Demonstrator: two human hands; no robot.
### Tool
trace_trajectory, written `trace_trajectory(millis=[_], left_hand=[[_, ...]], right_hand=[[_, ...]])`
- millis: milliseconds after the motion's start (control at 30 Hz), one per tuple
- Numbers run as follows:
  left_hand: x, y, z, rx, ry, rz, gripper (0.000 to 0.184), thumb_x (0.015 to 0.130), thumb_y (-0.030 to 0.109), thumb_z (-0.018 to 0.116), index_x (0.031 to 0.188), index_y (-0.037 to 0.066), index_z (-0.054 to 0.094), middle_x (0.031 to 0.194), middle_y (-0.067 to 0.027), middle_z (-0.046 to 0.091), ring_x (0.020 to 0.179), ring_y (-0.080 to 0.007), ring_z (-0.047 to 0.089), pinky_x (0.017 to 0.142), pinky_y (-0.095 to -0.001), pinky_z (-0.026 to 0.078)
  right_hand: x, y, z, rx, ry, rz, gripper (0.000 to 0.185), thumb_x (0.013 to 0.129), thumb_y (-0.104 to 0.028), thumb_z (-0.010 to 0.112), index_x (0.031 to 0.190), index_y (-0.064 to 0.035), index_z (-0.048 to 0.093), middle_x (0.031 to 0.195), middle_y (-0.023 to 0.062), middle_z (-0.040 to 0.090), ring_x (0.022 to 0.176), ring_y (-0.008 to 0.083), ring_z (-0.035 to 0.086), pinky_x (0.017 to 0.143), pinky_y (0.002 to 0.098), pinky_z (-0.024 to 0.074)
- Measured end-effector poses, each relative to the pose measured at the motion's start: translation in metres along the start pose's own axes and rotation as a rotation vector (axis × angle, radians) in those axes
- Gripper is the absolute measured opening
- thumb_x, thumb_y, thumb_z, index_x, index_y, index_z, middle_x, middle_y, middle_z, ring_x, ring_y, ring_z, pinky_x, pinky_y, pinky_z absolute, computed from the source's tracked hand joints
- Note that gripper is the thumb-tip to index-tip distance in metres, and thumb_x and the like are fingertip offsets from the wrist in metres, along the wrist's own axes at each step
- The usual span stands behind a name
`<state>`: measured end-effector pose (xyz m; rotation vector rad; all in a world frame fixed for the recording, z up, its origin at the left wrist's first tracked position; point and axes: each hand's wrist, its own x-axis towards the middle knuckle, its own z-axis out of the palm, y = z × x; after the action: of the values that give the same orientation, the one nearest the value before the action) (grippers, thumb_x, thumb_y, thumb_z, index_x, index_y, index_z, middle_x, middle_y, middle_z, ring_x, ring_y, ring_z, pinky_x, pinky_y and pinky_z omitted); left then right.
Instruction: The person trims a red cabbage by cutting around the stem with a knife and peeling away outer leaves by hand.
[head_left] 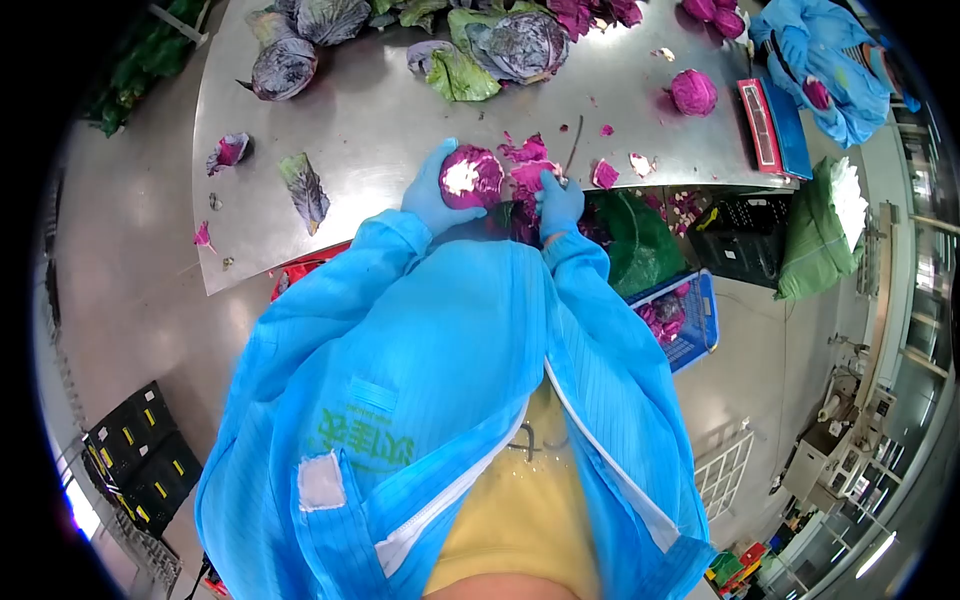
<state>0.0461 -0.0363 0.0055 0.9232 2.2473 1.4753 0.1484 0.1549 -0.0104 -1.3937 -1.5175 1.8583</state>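
Note:
My left hand (432, 192), in a blue glove, is closed around a trimmed red cabbage (484, 181) with its pale cut base facing up. Right beside it, my gloved right hand (560, 207) has its fingers curled around a knife (575, 145), whose thin dark blade sticks out away from me. Its handle is hidden in the glove. Loose purple cabbage leaves (530, 160) lie between and just beyond the two hands, at the near edge of the metal table (380, 130).
Untrimmed cabbages (520, 48) with outer leaves lie at the far side. A peeled cabbage (693, 92) sits to the right, near a red and blue box (775, 128). Below the edge are a green bag (640, 240) and a blue basket (700, 335). Another person's sleeve (830, 60) shows.

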Motion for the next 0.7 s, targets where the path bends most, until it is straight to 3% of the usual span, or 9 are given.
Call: trace_trajectory(millis=[67, 200, 300, 367, 500, 533, 567, 633, 700], left_hand=[[-0.008, -0.005, 0.000, -0.108, -0.006, -0.021, 0.107, 0.051, 0.024, 0.088, 0.138, 0.007, 0.029, 0.131, -0.0134, 0.044, 0.120, -0.0255, 0.046, 0.102, -0.0343, 0.038], [-0.007, -0.006, -0.001, -0.269, -0.020, -0.029, 0.107, 0.050, 0.017, 0.089, 0.139, 0.010, 0.029, 0.131, -0.0117, 0.045, 0.120, -0.0239, 0.047, 0.102, -0.0336, 0.038], [-0.006, -0.004, 0.001, -0.286, -0.041, -0.042, 0.107, 0.050, 0.015, 0.089, 0.139, 0.010, 0.029, 0.130, -0.0114, 0.046, 0.119, -0.0235, 0.047, 0.102, -0.0335, 0.039], [-0.004, -0.007, 0.001, -0.280, -0.055, -0.035, 0.108, 0.050, 0.014, 0.088, 0.139, 0.010, 0.028, 0.130, -0.0113, 0.046, 0.119, -0.0233, 0.047, 0.102, -0.0332, 0.039], [-0.004, -0.006, -0.002, -0.255, -0.090, -0.040, 0.114, 0.049, 0.024, 0.089, 0.141, 0.007, 0.022, 0.129, -0.0121, 0.046, 0.119, -0.0233, 0.048, 0.101, -0.0317, 0.038], [-0.004, -0.002, -0.003, -0.273, -0.101, -0.040, 0.114, 0.049, 0.024, 0.089, 0.140, 0.007, 0.022, 0.129, -0.0122, 0.046, 0.119, -0.0236, 0.047, 0.101, -0.0320, 0.039], [-0.005, 0.001, -0.005, -0.292, -0.113, -0.041, 0.114, 0.049, 0.024, 0.088, 0.140, 0.007, 0.022, 0.129, -0.0123, 0.046, 0.119, -0.0238, 0.047, 0.101, -0.0323, 0.040], [-0.005, -0.003, -0.005, -0.225, -0.113, -0.017, 0.114, 0.049, 0.024, 0.089, 0.140, 0.007, 0.023, 0.129, -0.0123, 0.046, 0.119, -0.0240, 0.048, 0.100, -0.0327, 0.040], [-0.004, -0.004, -0.008, -0.156, -0.111, 0.010, 0.113, 0.048, 0.024, 0.089, 0.140, 0.007, 0.024, 0.129, -0.0124, 0.046, 0.119, -0.0243, 0.048, 0.100, -0.0330, 0.041]], right_hand=[[-0.001, 0.007, -0.012, 0.052, 0.033, -0.019, 0.013, 0.081, -0.018, 0.065, 0.081, -0.0083, 0.056, 0.054, 0.0031, 0.053, 0.039, 0.0105, 0.046, 0.035, 0.0254, 0.0349], [-0.005, 0.006, -0.020, 0.007, 0.082, -0.117, 0.035, 0.079, -0.019, 0.070, 0.108, -0.0044, 0.056, 0.066, 0.0037, 0.057, 0.049, 0.0093, 0.050, 0.041, 0.0245, 0.0400], [-0.009, 0.007, -0.010, -0.146, 0.156, -0.515, 0.057, 0.078, -0.017, 0.072, 0.129, -0.0065, 0.048, 0.071, -0.0008, 0.054, 0.064, 0.0066, 0.047, 0.060, 0.0226, 0.0439], [-0.030, -0.017, 0.000, -0.144, -0.041, -0.402, 0.049, 0.077, -0.018, 0.072, 0.122, -0.0061, 0.055, 0.075, -0.0013, 0.054, 0.065, 0.0070, 0.044, 0.063, 0.0229, 0.0425], [-0.035, -0.035, 0.019, -0.075, -0.379, -0.442, 0.041, 0.074, -0.015, 0.073, 0.114, -0.0104, 0.061, 0.083, 0.0003, 0.061, 0.075, 0.0071, 0.054, 0.073, 0.0227, 0.0450], [-0.034, -0.038, 0.022, -0.177, -0.407, -0.576, 0.042, 0.073, -0.017, 0.073, 0.114, -0.0121, 0.062, 0.099, 0.0054, 0.063, 0.090, 0.0133, 0.059, 0.082, 0.0266, 0.0459], [-0.032, -0.042, 0.024, -0.177, -0.411, -0.574, 0.042, 0.073, -0.017, 0.073, 0.114, -0.0121, 0.062, 0.099, 0.0054, 0.063, 0.090, 0.0133, 0.059, 0.082, 0.0266, 0.0459], [-0.026, -0.052, 0.027, -0.587, -0.595, -0.969, 0.045, 0.072, -0.024, 0.072, 0.115, -0.0123, 0.061, 0.113, 0.0090, 0.058, 0.102, 0.0213, 0.057, 0.090, 0.0316, 0.0440], [-0.019, -0.054, 0.029, -0.580, -0.694, -0.924, 0.047, 0.072, -0.027, 0.071, 0.116, -0.0129, 0.061, 0.120, 0.0110, 0.055, 0.108, 0.0261, 0.054, 0.095, 0.0338, 0.0413]])
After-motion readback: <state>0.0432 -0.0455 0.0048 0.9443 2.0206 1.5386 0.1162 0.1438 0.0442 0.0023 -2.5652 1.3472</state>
